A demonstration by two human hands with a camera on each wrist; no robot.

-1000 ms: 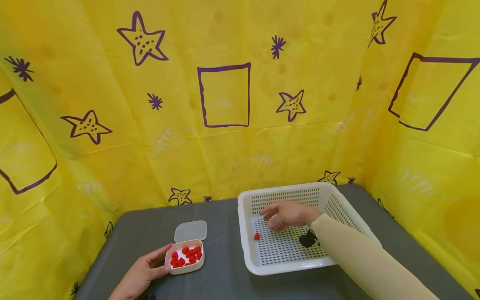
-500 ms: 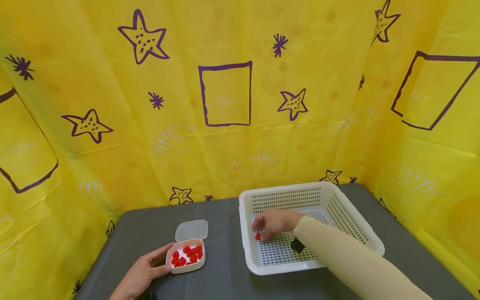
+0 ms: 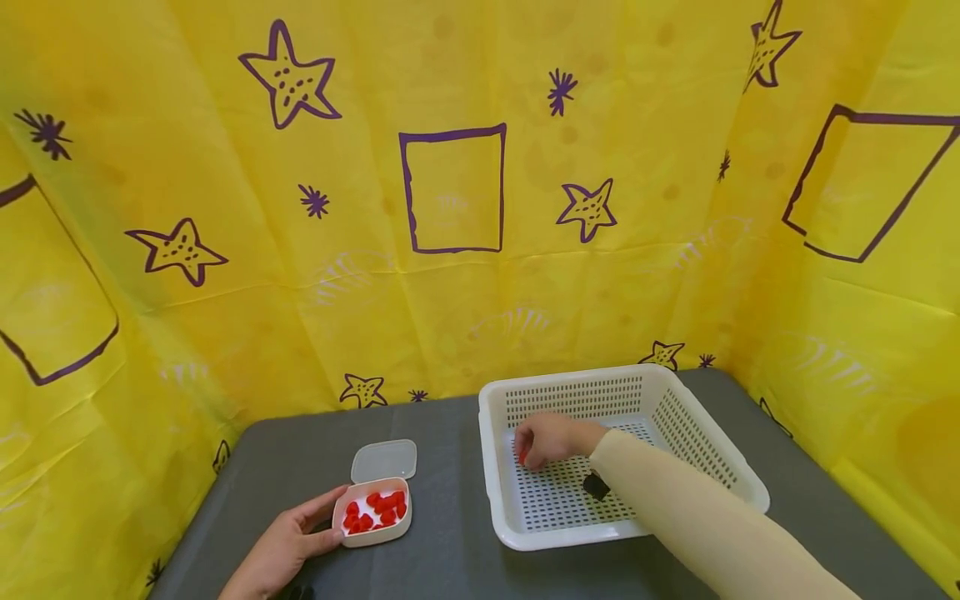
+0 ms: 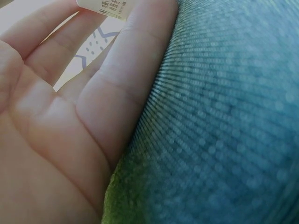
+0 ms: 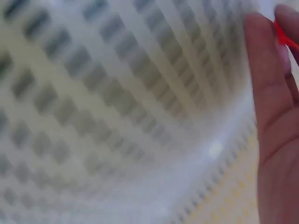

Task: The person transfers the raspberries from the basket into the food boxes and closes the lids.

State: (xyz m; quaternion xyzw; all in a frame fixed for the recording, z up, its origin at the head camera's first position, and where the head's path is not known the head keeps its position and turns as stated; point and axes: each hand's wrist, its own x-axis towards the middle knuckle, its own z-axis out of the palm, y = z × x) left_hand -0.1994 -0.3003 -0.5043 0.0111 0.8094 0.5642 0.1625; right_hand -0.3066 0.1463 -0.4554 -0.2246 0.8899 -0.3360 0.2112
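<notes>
In the head view my left hand (image 3: 288,537) grips the left end of a small pale lunch box (image 3: 375,539), thumb at the front and fingers at the back. Inside the box lie several small red pieces (image 3: 386,504) on a white bottom. The left wrist view shows the fingertips at the pale box with its printed label (image 4: 105,8). My right hand (image 3: 553,439) is inside a white perforated basket (image 3: 491,471), toward its left side. Its thumb and fingers pinch a small red piece (image 3: 522,457), mostly hidden by them; a bit of red shows in the right wrist view too.
A translucent lid (image 3: 384,461) lies just behind the box on the dark grey tabletop (image 3: 442,467). The basket stands to the right, its raised walls around my right hand. A yellow patterned curtain (image 3: 450,333) encloses the back and sides.
My right hand has moved left and down inside the basket, and its fingers have come together on the red piece. The left hand and the box have stayed in place.
</notes>
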